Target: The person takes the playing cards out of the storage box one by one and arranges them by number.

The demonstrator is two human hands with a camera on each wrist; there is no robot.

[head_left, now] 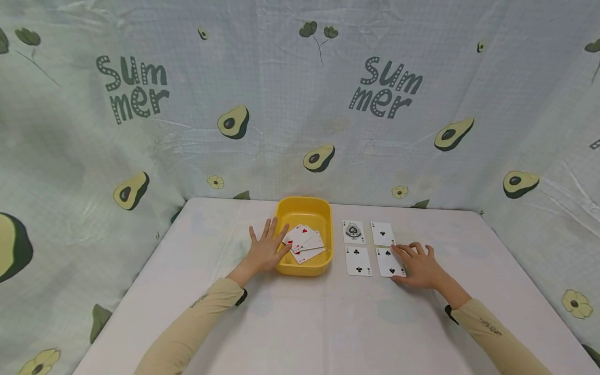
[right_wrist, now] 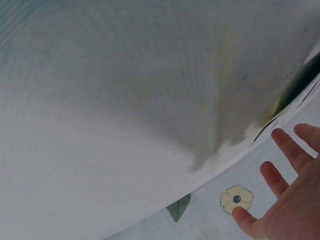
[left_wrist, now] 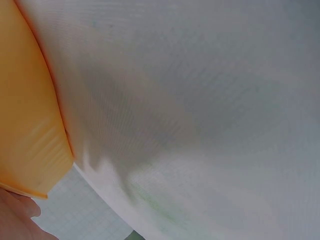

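Observation:
A yellow plastic basin (head_left: 328, 234) holds several loosely overlapping playing cards (head_left: 309, 245), with red hearts showing. Over its left rim lies my left hand (head_left: 263, 253), fingers spread, thumb reaching inside toward the cards. The left wrist view shows part of that hand (left_wrist: 17, 217) against the basin's edge (left_wrist: 35, 115). Right of the basin, face-up cards form two rows: an ace of spades (head_left: 353, 232) and an ace of clubs (head_left: 383, 234) behind, a two of clubs (head_left: 358, 261) and a two of spades (head_left: 388, 263) in front. My right hand (head_left: 421, 268) touches the two of spades, thumb and forefinger apart at its corners.
A white cloth covers the table (head_left: 323, 323). Behind it and along both sides hangs a pale curtain (head_left: 272, 67) printed with avocados, flowers and lettering. The basin stands near the table's back edge.

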